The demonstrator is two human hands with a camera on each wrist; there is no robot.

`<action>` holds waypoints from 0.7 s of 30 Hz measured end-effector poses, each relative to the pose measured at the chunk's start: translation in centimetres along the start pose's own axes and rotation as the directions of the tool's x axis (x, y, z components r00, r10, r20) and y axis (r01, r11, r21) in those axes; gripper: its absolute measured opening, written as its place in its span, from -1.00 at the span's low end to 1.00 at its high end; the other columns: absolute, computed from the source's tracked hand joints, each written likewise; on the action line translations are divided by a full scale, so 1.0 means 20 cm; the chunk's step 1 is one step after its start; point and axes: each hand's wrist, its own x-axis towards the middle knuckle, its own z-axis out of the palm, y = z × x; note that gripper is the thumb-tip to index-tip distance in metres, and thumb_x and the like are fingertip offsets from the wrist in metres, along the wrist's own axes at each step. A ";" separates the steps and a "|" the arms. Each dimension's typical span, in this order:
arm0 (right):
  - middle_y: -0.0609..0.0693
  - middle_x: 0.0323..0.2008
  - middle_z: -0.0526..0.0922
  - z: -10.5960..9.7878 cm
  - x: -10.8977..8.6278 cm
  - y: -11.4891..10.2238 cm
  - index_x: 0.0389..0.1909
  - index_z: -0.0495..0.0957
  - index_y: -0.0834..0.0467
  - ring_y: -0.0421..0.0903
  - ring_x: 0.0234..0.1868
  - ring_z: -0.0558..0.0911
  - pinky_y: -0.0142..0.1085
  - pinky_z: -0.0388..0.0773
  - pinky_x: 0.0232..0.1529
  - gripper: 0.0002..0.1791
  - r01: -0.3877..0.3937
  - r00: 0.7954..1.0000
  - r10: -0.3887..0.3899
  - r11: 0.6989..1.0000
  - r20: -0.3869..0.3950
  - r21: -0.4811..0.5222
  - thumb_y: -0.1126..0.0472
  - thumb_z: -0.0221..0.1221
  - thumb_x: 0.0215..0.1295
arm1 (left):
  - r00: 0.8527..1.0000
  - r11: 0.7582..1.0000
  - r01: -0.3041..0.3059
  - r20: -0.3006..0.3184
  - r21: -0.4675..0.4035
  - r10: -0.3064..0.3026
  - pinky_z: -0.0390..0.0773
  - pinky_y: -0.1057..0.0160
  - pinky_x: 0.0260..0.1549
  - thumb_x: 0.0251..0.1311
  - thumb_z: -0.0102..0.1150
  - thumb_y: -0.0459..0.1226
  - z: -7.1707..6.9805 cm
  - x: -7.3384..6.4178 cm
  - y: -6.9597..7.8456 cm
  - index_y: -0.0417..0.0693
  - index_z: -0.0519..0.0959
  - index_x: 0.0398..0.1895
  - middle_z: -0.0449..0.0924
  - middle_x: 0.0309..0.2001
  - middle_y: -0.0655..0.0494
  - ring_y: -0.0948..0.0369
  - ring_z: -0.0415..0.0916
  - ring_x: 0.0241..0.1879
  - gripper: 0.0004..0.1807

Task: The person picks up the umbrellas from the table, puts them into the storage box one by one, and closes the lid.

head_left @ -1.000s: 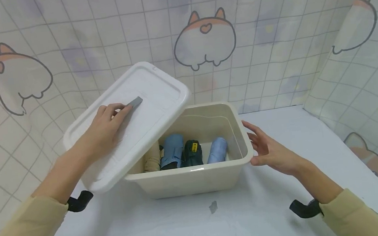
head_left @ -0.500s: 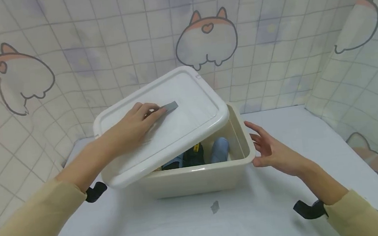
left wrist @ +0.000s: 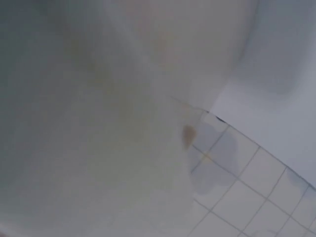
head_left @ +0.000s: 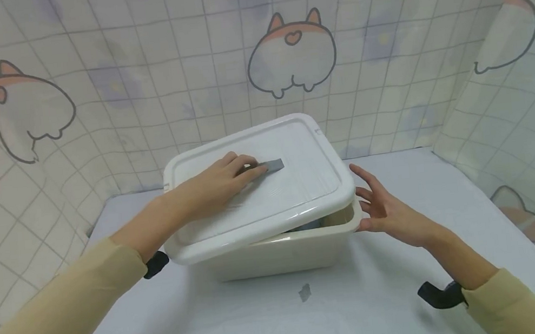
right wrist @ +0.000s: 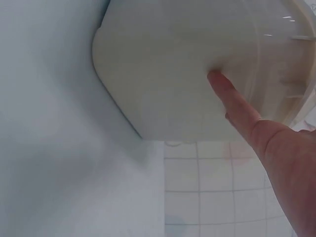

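In the head view my left hand [head_left: 215, 186] pinches a grey strip-like handle [head_left: 274, 165] on top of a white plastic lid [head_left: 304, 190]. The lid sits tilted over a cream storage bin [head_left: 277, 261], covering most of its mouth. At the front right a gap shows a bit of something blue [head_left: 310, 225] inside. My right hand [head_left: 390, 214] is at the bin's right end, fingers loosely spread. Seen from the right wrist, one digit [right wrist: 232, 98] touches or nearly touches the bin's outer wall [right wrist: 158, 74]. A blurred pale surface [left wrist: 98, 148] fills much of the left wrist view.
The bin stands on a white-covered table [head_left: 244, 322]. Behind and beside it hangs a grid-patterned curtain [head_left: 188, 61] with cartoon animal prints. A small grey patch [head_left: 304, 292] marks the tabletop in front. Black wrist mounts [head_left: 441, 295] jut from both sleeves.
My left hand has carried the lid right and down, levelling it somewhat over the bin. The rolled items inside have become nearly all hidden. The right hand has stayed almost in place.
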 end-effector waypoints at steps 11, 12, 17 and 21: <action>0.16 0.57 0.02 0.00 0.00 -0.01 0.66 -0.24 -0.25 -0.01 0.38 0.42 -0.08 0.59 0.12 -0.04 -0.010 1.000 0.009 1.000 -0.021 -0.011 0.26 0.17 0.52 | 0.995 0.999 -0.043 0.088 0.009 0.042 0.40 0.10 0.24 0.39 0.09 -0.56 0.03 0.06 0.03 -0.06 0.26 0.56 0.31 0.39 -0.06 0.03 0.29 0.25 -0.31; 0.15 0.57 0.03 0.00 0.00 -0.01 0.65 -0.23 -0.24 -0.01 0.38 0.41 -0.08 0.59 0.12 -0.04 -0.013 1.000 0.013 1.000 -0.024 -0.009 0.26 0.17 0.51 | 0.995 0.999 -0.041 0.095 0.013 0.040 0.39 0.10 0.25 0.39 0.09 -0.56 0.03 0.06 0.03 -0.06 0.26 0.56 0.31 0.39 -0.05 0.04 0.28 0.26 -0.30; 0.15 0.57 0.05 0.01 -0.01 0.00 0.64 -0.22 -0.16 -0.08 0.41 0.39 -0.10 0.58 0.13 -0.03 -0.034 0.999 0.035 0.999 -0.037 0.018 0.27 0.22 0.48 | 0.993 0.998 -0.062 0.104 0.025 0.059 0.39 0.09 0.26 0.43 0.05 -0.55 0.03 0.06 0.03 -0.05 0.27 0.55 0.33 0.40 -0.05 0.03 0.30 0.28 -0.34; 0.17 0.56 0.07 0.03 -0.02 0.00 0.62 -0.21 -0.11 -0.09 0.40 0.40 -0.10 0.57 0.14 -0.01 -0.035 0.998 0.037 0.999 -0.048 0.042 0.31 0.24 0.44 | 0.991 0.998 -0.056 0.125 0.015 0.054 0.40 0.08 0.26 0.48 -0.01 -0.52 0.03 0.06 0.03 -0.03 0.26 0.56 0.31 0.42 -0.03 0.04 0.29 0.30 -0.37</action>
